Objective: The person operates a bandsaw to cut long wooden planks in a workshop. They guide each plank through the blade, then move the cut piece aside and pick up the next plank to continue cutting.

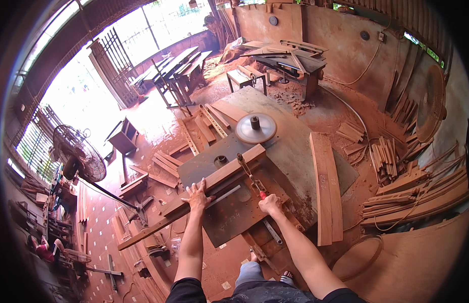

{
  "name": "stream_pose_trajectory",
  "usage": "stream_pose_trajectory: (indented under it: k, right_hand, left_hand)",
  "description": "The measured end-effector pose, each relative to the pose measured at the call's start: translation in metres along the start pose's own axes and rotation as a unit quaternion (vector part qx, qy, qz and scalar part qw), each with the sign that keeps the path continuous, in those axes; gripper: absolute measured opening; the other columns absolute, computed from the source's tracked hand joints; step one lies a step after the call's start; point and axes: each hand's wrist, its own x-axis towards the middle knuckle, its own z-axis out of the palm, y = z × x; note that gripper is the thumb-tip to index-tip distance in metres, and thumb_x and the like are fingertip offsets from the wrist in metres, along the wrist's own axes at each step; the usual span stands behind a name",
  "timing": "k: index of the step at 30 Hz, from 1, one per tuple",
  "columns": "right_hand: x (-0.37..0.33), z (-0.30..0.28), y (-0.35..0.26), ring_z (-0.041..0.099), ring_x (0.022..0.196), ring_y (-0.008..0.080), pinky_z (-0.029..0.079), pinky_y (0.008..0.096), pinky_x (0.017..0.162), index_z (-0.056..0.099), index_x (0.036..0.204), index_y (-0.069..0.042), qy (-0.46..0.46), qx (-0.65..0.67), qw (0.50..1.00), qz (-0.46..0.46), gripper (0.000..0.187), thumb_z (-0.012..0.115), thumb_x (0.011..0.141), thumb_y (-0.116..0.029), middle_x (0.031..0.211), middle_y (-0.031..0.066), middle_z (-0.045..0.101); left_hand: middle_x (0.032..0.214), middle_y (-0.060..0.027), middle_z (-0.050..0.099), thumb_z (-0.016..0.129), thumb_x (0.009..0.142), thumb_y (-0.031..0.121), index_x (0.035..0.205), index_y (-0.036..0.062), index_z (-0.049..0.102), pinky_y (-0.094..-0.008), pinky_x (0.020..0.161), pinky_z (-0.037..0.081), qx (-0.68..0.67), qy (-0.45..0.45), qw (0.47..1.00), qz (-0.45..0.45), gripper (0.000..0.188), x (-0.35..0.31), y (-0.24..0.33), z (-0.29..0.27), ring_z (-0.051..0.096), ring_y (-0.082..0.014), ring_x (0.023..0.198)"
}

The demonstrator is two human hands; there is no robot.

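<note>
Left hand (pixel 197 196) spread wide, fingers splayed on the wooden beam (pixel 229 170) near its left end. Right hand (pixel 270 204) closed round the red clamp handle (pixel 263 195); clamp's metal arm (pixel 247 169) reaches forward to the beam. Beam lies ahead of both hands, slanting from left hand up and right toward the metal disc (pixel 256 128); its far end sits just short of the disc. Thinner wooden bar (pixel 148 235) runs out past the beam's left end.

Writing: marks on the wide plank (pixel 325 189) right of the machine, plus faint pale marks on the dark metal plate (pixel 222 222) under the beam. Too small to read reliably.

Materials: beam is reddish-brown, straight, square-edged. Disc is flat, round, pale, horizontal, with a dark spindle in the middle; edge detail is blurred. Pale straight rod (pixel 227 194) on the plate, beside the beam. Grey worktop (pixel 290 139) has brown dust on it. Silver bar (pixel 272 231) near right forearm. Pedestal fan (pixel 78 154) off left, round wire cage.
</note>
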Motion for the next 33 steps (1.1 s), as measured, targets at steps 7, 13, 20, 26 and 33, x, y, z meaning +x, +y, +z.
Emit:
stream_pose_trajectory:
  k: [7, 13, 20, 26, 33]
  right_hand:
    - [0.01, 0.009, -0.017, 0.068, 0.118, 0.048, 0.056, 0.0494, 0.102, 0.077, 0.106, 0.004, 0.003, -0.006, 1.0, -0.001, 0.04, 0.065, 0.088, -0.03, 0.116, 0.038, 0.07]
    - [0.012, 0.007, -0.023, 0.069, 0.117, 0.0477, 0.056, 0.0489, 0.102, 0.076, 0.102, 0.006, 0.007, 0.005, 1.0, 0.012, 0.039, 0.067, 0.087, -0.028, 0.115, 0.0374, 0.07]
    - [0.013, 0.007, -0.026, 0.07, 0.116, 0.0447, 0.057, 0.0472, 0.101, 0.076, 0.105, 0.006, 0.004, 0.012, 1.0, 0.023, 0.04, 0.068, 0.086, -0.029, 0.116, 0.0343, 0.072]
    - [0.013, 0.004, -0.03, 0.07, 0.116, 0.0441, 0.057, 0.0464, 0.102, 0.076, 0.104, 0.007, -0.003, 0.005, 1.0, 0.016, 0.04, 0.067, 0.085, -0.027, 0.116, 0.0343, 0.072]
    - [0.018, 0.006, -0.031, 0.071, 0.116, 0.0435, 0.058, 0.0462, 0.101, 0.076, 0.106, 0.007, -0.006, -0.002, 1.0, 0.026, 0.039, 0.066, 0.085, -0.025, 0.118, 0.0343, 0.072]
  left_hand:
    - [0.169, -0.0083, 0.033, 0.089, 0.075, 0.057, 0.165, 0.0464, 0.027, -0.0851, 0.112, 0.027, 0.017, 0.01, 1.0, -0.003, 0.11, 0.017, -0.011, 0.002, 0.028, -0.0404, 0.157]
    - [0.169, -0.0106, 0.033, 0.087, 0.077, 0.057, 0.166, 0.0461, 0.025, -0.0846, 0.112, 0.028, 0.029, 0.002, 1.0, 0.001, 0.109, 0.022, -0.005, -0.003, 0.031, -0.0417, 0.156]
    - [0.169, -0.0115, 0.033, 0.087, 0.078, 0.059, 0.166, 0.0456, 0.023, -0.0844, 0.111, 0.029, 0.036, 0.007, 0.999, 0.01, 0.11, 0.024, -0.008, -0.001, 0.03, -0.0432, 0.156]
    - [0.17, -0.0104, 0.032, 0.086, 0.078, 0.058, 0.167, 0.0461, 0.022, -0.0839, 0.113, 0.028, 0.039, -0.001, 0.999, 0.002, 0.11, 0.024, -0.006, -0.004, 0.029, -0.0415, 0.157]
    - [0.172, -0.0095, 0.03, 0.084, 0.079, 0.061, 0.166, 0.0481, 0.02, -0.0839, 0.113, 0.026, 0.028, -0.005, 1.0, 0.006, 0.109, 0.031, -0.008, 0.002, 0.027, -0.0412, 0.158]
